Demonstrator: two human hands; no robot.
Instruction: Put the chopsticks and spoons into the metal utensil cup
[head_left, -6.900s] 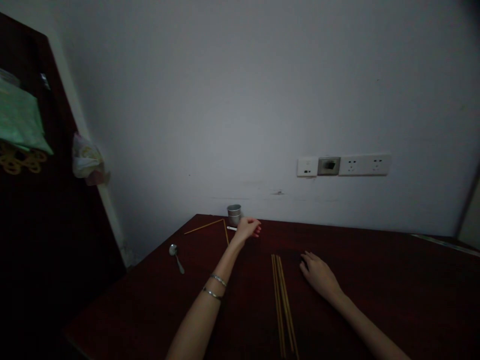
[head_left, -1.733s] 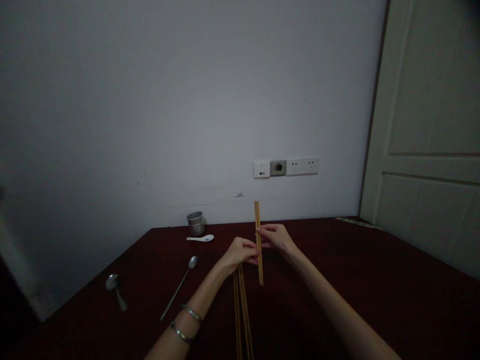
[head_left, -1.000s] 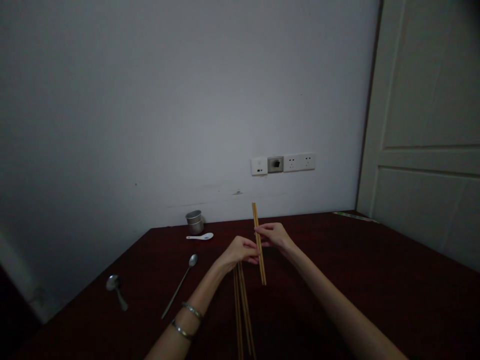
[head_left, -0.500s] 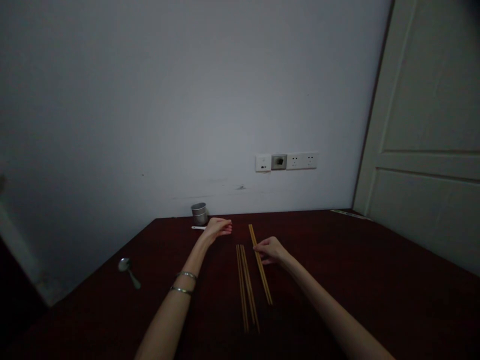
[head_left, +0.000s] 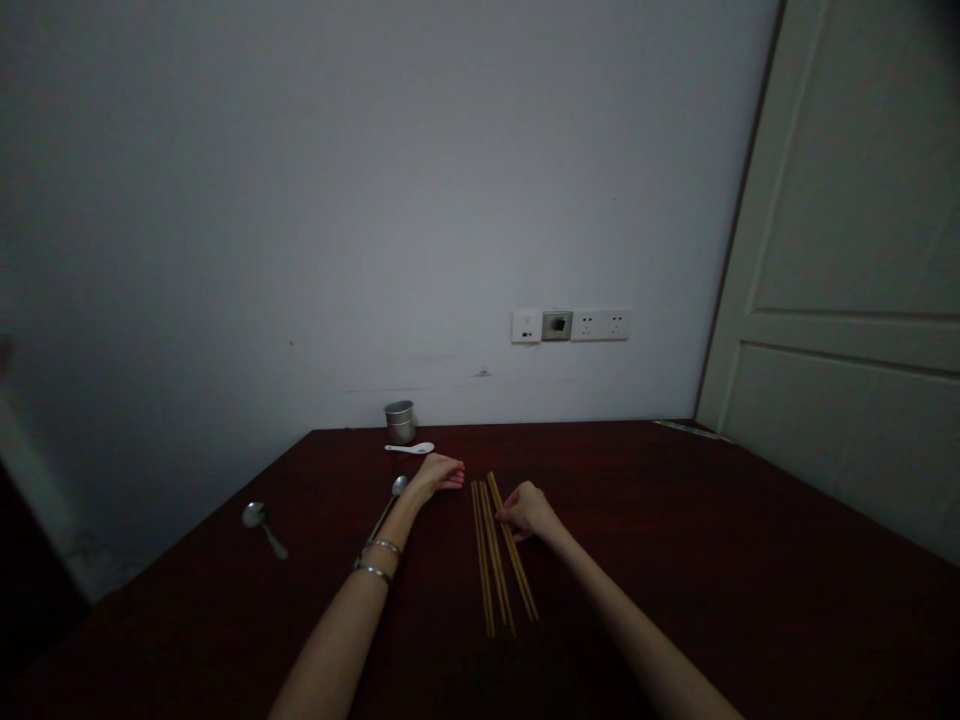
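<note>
My right hand point(head_left: 529, 512) pinches a pair of wooden chopsticks point(head_left: 518, 567) near their upper part, tilted with the far ends leaning left. Just left of that pair, more wooden chopsticks point(head_left: 483, 560) lie side by side on the dark red table point(head_left: 645, 570). My left hand point(head_left: 439, 474) is closed with its fingers curled, left of the chopsticks' far ends, and nothing shows in it. Two metal bangles circle the left wrist. Beside the left forearm lies a long-handled metal spoon point(head_left: 400, 486), partly hidden by the arm.
A metal cup point(head_left: 400, 424) stands at the back by the wall, with a white spoon point(head_left: 411, 449) in front of it. Another metal spoon point(head_left: 256, 515) lies at the left. Wall sockets point(head_left: 600, 324) sit above the table, and a pale door point(head_left: 840, 400) is at the right.
My right hand has brought its pair of chopsticks left and nearer, close against the others. My left hand has come slightly closer, uncovering the white spoon's bowl and part of the long-handled spoon.
</note>
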